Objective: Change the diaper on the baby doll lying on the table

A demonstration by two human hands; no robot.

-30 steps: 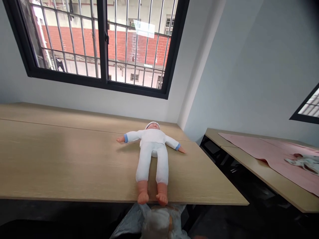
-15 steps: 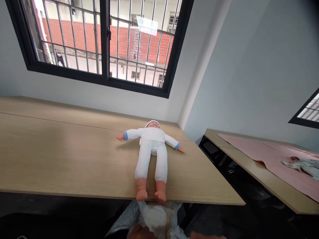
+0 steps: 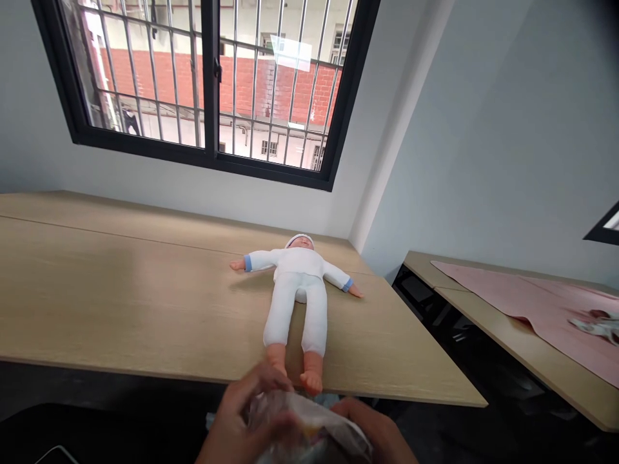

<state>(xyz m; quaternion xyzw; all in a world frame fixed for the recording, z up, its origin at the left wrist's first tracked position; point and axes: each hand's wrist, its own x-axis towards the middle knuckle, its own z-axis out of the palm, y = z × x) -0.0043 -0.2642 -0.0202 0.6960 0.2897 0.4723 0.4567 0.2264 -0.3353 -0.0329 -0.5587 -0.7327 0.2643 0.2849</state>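
A doll in white clothes with blue cuffs and a white cap point(image 3: 300, 264) lies on its back on the wooden table point(image 3: 145, 309), arms spread, bare feet at the front edge. Below the feet is a crinkled clear plastic bag point(image 3: 309, 428), with something whitish and a bit of orange inside, partly blurred. My left hand point(image 3: 246, 415) grips the bag's left side, fingers bent around it and overlapping one of the doll's feet in view. On the bag's right side, my right hand point(image 3: 374, 428) is closed on the plastic.
To the right, past a dark gap, stands a second table point(image 3: 512, 335) with a pink cloth point(image 3: 546, 309) and a small patterned item point(image 3: 599, 325). A barred window point(image 3: 207, 84) is in the wall behind. A dark object with a phone-like edge point(image 3: 55, 455) shows at bottom left.
Both hands have risen further into view, with the bag lifted between them. The view has shifted slightly; the doll lies as before.
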